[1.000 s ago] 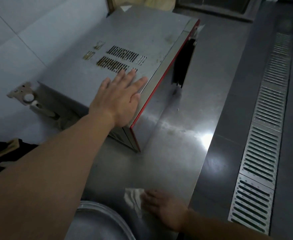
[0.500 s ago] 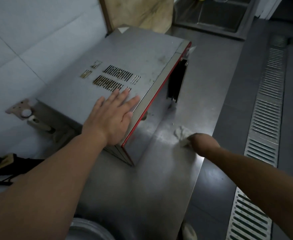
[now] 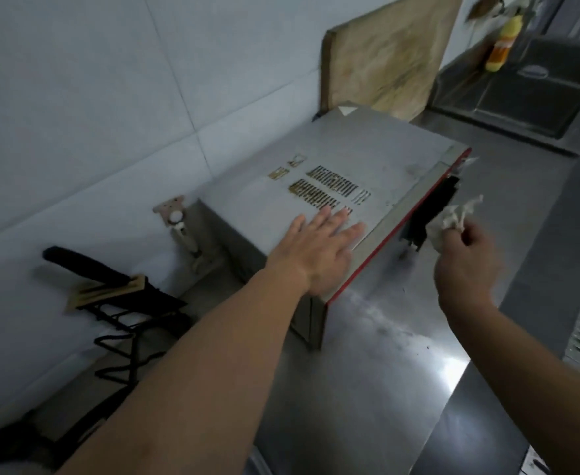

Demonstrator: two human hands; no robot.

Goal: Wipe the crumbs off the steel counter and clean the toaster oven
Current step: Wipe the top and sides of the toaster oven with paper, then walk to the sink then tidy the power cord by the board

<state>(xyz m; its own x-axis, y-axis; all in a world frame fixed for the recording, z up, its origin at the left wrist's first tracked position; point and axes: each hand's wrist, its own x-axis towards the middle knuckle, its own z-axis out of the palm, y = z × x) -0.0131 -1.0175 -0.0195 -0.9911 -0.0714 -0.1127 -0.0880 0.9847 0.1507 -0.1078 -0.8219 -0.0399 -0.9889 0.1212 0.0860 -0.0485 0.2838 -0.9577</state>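
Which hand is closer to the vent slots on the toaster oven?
Left. The left hand lies flat beside the vent slots; the right hand holds a cloth off the oven's front.

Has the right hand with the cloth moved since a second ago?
Yes. The right hand, gripping the cloth, went from the counter's near end, along it, up beside the toaster oven's red-edged front.

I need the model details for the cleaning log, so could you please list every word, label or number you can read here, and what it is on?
No text can be read.
Two small gold-coloured labels on the grey metal toaster oven: too blurred to read.
White corner sticker on the oven: shows no print.
Yellow bottle by the steel sink: too blurred.
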